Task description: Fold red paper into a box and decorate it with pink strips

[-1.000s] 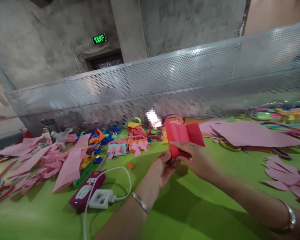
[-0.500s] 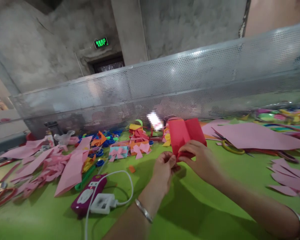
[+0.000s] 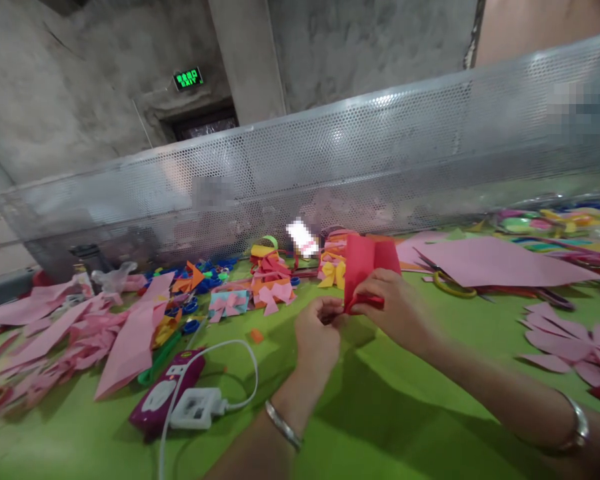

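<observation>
A sheet of red paper (image 3: 365,257) stands raised in front of me, with a vertical crease and its lower edge folded into a narrow roll or strip. My right hand (image 3: 393,303) pinches that folded lower edge between thumb and fingers. At the lower left corner of the sheet, my left hand (image 3: 320,333) is closed, fingers curled, its fingertips at the paper; the exact grip is partly hidden. Just behind the sheet lie a yellow paper bow (image 3: 333,274) and pink paper bows (image 3: 275,295).
Left of my hands sit a purple power strip (image 3: 167,393) with a white charger (image 3: 197,408) and pink paper scraps (image 3: 135,340). To the right are yellow-handled scissors (image 3: 453,287), a large pink sheet (image 3: 510,261) and cut pink petals (image 3: 565,340). A perforated metal screen (image 3: 330,160) stands behind.
The red paper has turned and looks narrower, with its folded lower edge showing more. My left fingers have drawn slightly away to the left. The view has shifted a little right.
</observation>
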{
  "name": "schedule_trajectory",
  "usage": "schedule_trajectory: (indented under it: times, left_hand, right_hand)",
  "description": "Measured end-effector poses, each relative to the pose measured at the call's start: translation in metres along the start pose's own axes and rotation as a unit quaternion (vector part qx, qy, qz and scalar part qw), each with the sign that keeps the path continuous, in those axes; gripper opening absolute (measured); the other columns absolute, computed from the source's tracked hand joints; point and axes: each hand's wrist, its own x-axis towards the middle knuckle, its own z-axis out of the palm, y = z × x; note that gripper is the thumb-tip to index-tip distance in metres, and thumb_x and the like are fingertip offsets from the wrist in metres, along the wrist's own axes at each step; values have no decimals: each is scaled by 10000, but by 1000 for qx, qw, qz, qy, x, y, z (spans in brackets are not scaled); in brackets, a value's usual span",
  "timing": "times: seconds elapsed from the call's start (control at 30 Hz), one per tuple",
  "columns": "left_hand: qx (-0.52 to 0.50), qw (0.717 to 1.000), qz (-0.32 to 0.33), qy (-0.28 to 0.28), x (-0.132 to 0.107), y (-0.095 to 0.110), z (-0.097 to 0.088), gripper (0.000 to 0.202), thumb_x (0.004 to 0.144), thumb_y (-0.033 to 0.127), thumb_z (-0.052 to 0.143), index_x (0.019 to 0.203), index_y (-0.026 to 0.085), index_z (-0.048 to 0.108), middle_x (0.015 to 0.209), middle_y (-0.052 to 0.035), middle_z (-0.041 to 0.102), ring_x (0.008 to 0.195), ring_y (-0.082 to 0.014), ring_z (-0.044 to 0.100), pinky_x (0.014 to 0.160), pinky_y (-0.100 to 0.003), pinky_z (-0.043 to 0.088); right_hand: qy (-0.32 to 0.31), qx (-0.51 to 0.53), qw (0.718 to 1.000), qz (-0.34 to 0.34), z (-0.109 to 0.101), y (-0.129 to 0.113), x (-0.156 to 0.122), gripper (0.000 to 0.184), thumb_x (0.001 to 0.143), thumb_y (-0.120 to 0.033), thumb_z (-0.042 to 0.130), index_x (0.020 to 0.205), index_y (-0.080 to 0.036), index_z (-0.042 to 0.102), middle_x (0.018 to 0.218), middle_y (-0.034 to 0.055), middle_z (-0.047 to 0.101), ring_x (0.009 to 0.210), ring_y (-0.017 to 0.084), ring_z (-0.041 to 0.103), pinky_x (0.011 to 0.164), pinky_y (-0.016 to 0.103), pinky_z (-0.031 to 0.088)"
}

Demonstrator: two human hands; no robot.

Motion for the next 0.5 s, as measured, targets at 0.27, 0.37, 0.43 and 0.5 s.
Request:
schedule_trajectory:
  times: [0.27, 0.37, 0.43, 0.5]
  left_hand:
    - [29, 998, 61, -11, 2, -9, 5, 279, 563, -92, 531, 563, 165, 638, 597, 11, 594, 588, -108, 523, 613, -212, 393]
    - [57, 994, 90, -6, -2, -9, 4, 285, 550, -80, 569, 609, 186, 653, 633, 17, 582, 606, -114, 506, 612, -210, 379]
    - [77, 991, 108, -3, -7, -6, 3, 302, 548, -64, 602, 660, 209, 666, 691, 12, 594, 654, -128, 510, 629, -214, 374]
    - [117, 985, 126, -12, -10, -2, 2, 277, 564, -37, 630, 655, 221, 674, 710, -1, 603, 673, -140, 498, 640, -222, 360]
  right_hand:
    - [46, -183, 976, -106, -11, -18, -1, 207, 801, -149, 585, 982, -229, 647, 1141, 91, 580, 1073, 308, 480, 833, 444, 396]
    - [14, -189, 971, -142, -13, -19, -2, 187, 828, -115, 539, 747, -244, 647, 941, 31, 656, 1082, 274, 494, 903, 453, 361]
    - [4, -184, 972, -143, -14, -17, -3, 231, 821, -96, 530, 680, -254, 622, 821, 10, 652, 1044, 250, 524, 919, 446, 360]
    - [8, -175, 973, -148, -14, -16, -4, 267, 818, -64, 496, 677, -258, 612, 782, 2, 640, 998, 222, 552, 925, 439, 365]
